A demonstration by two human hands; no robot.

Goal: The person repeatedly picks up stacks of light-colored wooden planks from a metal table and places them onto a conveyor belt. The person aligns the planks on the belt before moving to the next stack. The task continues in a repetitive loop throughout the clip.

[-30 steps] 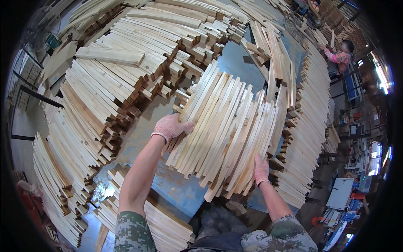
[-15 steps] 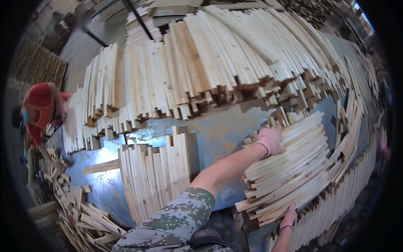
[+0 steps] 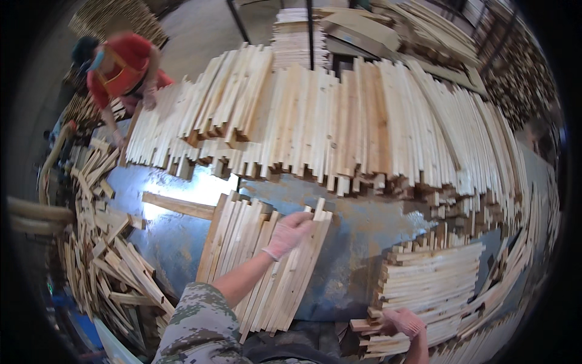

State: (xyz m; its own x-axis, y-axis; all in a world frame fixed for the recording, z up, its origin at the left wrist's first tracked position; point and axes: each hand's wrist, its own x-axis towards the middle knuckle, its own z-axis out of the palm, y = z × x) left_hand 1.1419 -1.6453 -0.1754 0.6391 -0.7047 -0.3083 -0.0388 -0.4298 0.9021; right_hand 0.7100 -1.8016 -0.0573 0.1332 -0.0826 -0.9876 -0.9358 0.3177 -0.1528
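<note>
My left hand [image 3: 288,235], in a pale pink glove, reaches over a stack of light wooden strips [image 3: 242,227] standing in front of me. Its fingers are curled round the upper part of a wooden strip at the stack's right side. To the right lies another stack of wooden strips [image 3: 433,273], its strips running crosswise. At that stack's near left corner my right hand [image 3: 405,321], gloved too, has bent fingers round the end of a wooden strip. The fingertips there are partly hidden.
A long row of wooden strips [image 3: 303,121] spans the far side of the blue table [image 3: 345,261]. One loose strip [image 3: 179,205] lies left of the near stack. Jumbled offcuts [image 3: 124,267] heap at the left. A co-worker in red [image 3: 130,70] handles strips at the far left.
My view has swung left. My left hand has gone from the right stack to the left stack. My right hand has shifted to the right stack's near left corner.
</note>
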